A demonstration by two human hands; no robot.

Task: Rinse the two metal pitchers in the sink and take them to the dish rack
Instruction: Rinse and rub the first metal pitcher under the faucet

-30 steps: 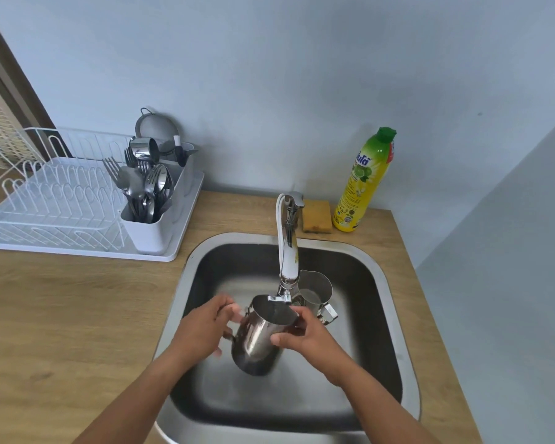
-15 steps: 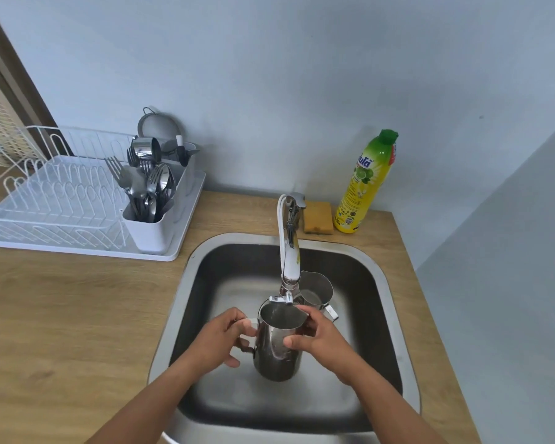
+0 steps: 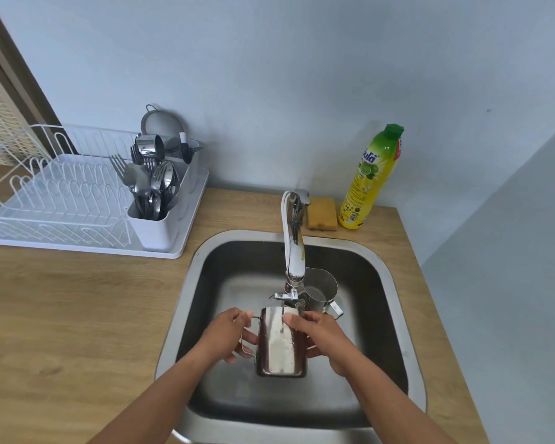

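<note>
**Both hands on one pitcher over the sink**

Our left hand point(image 3: 228, 336) has its fingers curled through the wire handle of a metal pitcher point(image 3: 281, 342). Our right hand point(image 3: 324, 339) grasps the opposite side of the pitcher's body, with the thumb laid across the front just below the rim. Between the two hands the pitcher hangs upright over the middle of the sink point(image 3: 178, 318), clear of the basin floor. Its mouth sits just under the tip of the faucet point(image 3: 293, 251). We cannot tell whether water is running.

The second pitcher point(image 3: 321, 288) stands upright on the sink floor just behind our right hand, towards the back of the basin. It is just right of the faucet spout, and its handle points to the near right. Neither hand touches it.

The faucet rises from the back edge of the sink. Beside its base, on the wooden counter point(image 3: 77, 315), lies a yellow sponge point(image 3: 322, 214). A yellow dish soap bottle point(image 3: 370, 177) with a green cap stands just right of the sponge, in the back right corner of the counter against the wall.

The white dish rack point(image 3: 55, 193) sits on its tray at the back left of the counter, well apart from both pitchers. Its wire slots hold no dishes. A white holder point(image 3: 161, 229) at the rack's right end is full of forks and spoons point(image 3: 151, 184). A small strainer point(image 3: 162, 121) leans against the wall behind it.
</note>
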